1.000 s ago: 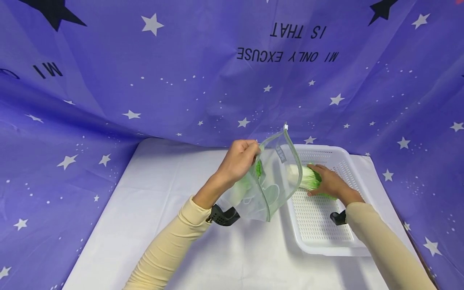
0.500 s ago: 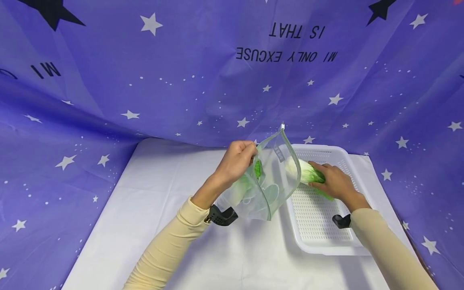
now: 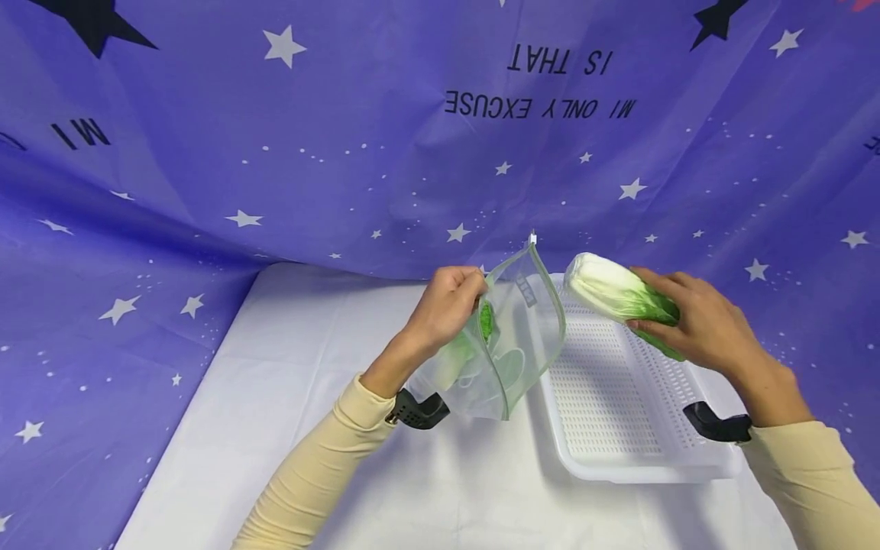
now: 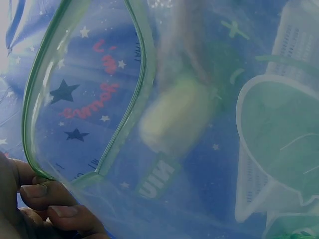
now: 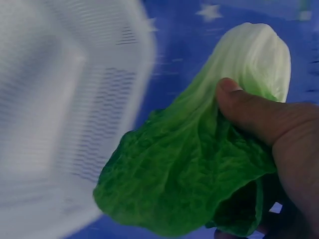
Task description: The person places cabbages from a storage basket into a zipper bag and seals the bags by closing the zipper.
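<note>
My left hand (image 3: 448, 305) pinches the rim of a clear zip bag (image 3: 505, 374) with a green edge, and the bag's mouth gapes toward the right. Something pale and green shows blurrily inside the bag. In my right hand (image 3: 708, 325) is a napa cabbage (image 3: 612, 286), gripped around its green leafy part, its white base pointing left toward the bag. The right wrist view shows the thumb pressed along the cabbage (image 5: 184, 164), with leaves spreading below. Through the bag film (image 4: 199, 164) in the left wrist view, the cabbage appears hazy.
A white perforated basket (image 3: 564, 451) stands on the white-covered table (image 3: 302, 359), beneath the cabbage and right of the bag. Behind the table hangs a purple star-patterned cloth (image 3: 385, 176). The bag's white zip slider (image 3: 532, 239) sits at its top corner.
The right hand has lifted the cabbage up out of the basket and moved right with it. The left hand and the bag have hardly moved.
</note>
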Demonstrator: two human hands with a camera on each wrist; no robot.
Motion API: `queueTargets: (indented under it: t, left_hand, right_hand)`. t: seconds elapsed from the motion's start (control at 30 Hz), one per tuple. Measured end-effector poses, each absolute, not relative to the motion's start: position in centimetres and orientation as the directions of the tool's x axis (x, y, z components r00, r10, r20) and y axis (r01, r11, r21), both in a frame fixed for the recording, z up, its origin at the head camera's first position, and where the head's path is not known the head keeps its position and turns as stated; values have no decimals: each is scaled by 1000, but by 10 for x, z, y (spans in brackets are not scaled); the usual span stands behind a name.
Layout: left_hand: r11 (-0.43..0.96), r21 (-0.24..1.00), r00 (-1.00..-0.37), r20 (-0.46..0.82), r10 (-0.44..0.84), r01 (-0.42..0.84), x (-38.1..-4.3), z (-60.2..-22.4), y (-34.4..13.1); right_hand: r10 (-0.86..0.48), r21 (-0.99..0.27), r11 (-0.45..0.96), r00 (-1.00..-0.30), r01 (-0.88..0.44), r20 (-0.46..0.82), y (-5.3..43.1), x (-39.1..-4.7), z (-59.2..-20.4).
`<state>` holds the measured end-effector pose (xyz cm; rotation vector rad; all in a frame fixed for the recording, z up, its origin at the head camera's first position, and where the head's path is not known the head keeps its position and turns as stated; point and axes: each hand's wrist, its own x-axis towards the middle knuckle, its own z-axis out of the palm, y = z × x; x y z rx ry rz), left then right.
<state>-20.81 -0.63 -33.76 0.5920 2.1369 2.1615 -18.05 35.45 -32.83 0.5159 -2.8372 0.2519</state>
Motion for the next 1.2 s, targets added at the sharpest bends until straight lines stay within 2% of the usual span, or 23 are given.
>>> queueTargets:
  t: [0.23, 0.4, 0.57, 0.67, 0.8, 0.9, 1.0, 1.2]
  left_hand:
    - [-50, 970, -924, 244, 294, 240, -208, -336, -7]
    - [-52, 969, -923, 246, 296, 242, -207, -334, -7]
    - [-41, 968, -922, 248, 299, 248, -206, -332, -7]
    - [-35, 967, -920, 253, 299, 254, -206, -332, -8]
    - [-29, 966, -919, 255, 301, 259, -206, -332, -8]
    - [-23, 965, -917, 255, 306, 261, -205, -332, -9]
    - [-22, 965, -917, 254, 309, 260, -204, -331, -9]
    - [-40, 967, -919, 250, 305, 250, -203, -329, -10]
  right_hand:
    - [-378, -40, 908, -859, -416, 345, 333, -154, -262]
    - [-466, 87, 877, -791, -473, 397, 312, -140, -232]
    - [-607, 230, 789, -670, -569, 427, 286, -131, -211]
    - [-683, 300, 722, -573, -624, 453, 270, -128, -202]
    - [-748, 373, 646, -454, -666, 484, 248, -123, -195]
    - [-779, 408, 603, -396, -686, 486, 231, -115, -192]
    - [-806, 432, 570, -375, -699, 457, 219, -109, -193]
    - [-831, 450, 553, -433, -701, 349, 216, -107, -209]
